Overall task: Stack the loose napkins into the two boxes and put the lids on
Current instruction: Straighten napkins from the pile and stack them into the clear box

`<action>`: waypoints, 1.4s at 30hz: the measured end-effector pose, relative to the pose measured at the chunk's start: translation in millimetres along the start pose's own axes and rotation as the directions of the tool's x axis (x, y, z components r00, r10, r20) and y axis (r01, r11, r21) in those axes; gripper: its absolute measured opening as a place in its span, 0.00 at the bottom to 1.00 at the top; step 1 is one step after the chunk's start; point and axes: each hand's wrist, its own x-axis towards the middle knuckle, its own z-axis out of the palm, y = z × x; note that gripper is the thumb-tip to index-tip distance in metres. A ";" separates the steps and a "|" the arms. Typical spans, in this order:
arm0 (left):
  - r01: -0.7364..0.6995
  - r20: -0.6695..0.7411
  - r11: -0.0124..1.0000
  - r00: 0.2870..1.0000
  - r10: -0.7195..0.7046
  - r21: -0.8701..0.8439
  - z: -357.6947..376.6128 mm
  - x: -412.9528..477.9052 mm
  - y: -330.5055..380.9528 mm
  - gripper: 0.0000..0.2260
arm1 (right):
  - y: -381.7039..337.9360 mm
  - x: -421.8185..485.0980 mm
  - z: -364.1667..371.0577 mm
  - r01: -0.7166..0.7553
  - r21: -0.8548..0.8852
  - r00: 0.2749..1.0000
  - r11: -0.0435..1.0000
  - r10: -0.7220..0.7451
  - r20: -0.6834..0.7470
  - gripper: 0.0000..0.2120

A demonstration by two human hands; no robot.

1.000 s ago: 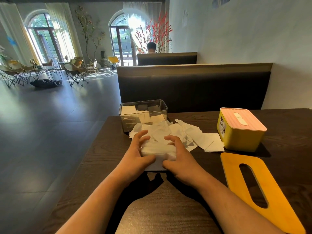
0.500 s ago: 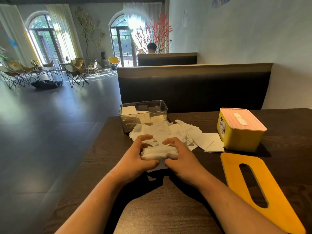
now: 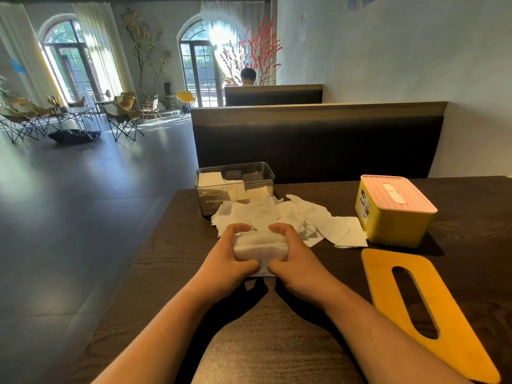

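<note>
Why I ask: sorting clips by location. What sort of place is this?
Likely a cafe or restaurant: padded booth benches, a yellow napkin box and loose napkins on the wooden table, folding chairs across the open floor.

Dark wood table (image 3: 166, 259). Beyond grip: loose napkins (image 3: 327, 225), clear box (image 3: 210, 200). Right of grip: yellow box (image 3: 393, 225), yellow lid (image 3: 457, 328). Gripped napkin stack (image 3: 260, 243) possibly touching tabletop.

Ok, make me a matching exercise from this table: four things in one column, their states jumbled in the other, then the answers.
1 napkin stack
2 clear box
3 yellow box
4 slotted yellow lid

A lying flat on the table
B closed with a pink lid
C gripped by left hand and right hand
D open, napkins inside

Pairs: 1-C, 2-D, 3-B, 4-A
</note>
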 end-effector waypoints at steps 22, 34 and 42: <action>-0.039 -0.018 0.997 0.999 0.038 -0.069 2.7 -6.5 6.6 0.33 | -1.5 -3.4 0.7 0.072 -0.034 0.995 0.997 -0.074 -0.063 0.29; 0.054 -0.024 0.956 0.998 -0.064 -0.288 -9.7 2.0 0.6 0.30 | -17.0 -11.6 -10.0 -0.041 -0.036 0.999 0.999 0.041 0.008 0.23; 0.075 0.064 0.922 0.996 -0.055 -0.379 -6.5 1.9 1.0 0.34 | -27.7 -18.0 -11.0 -0.126 0.181 0.986 0.976 0.103 0.127 0.12</action>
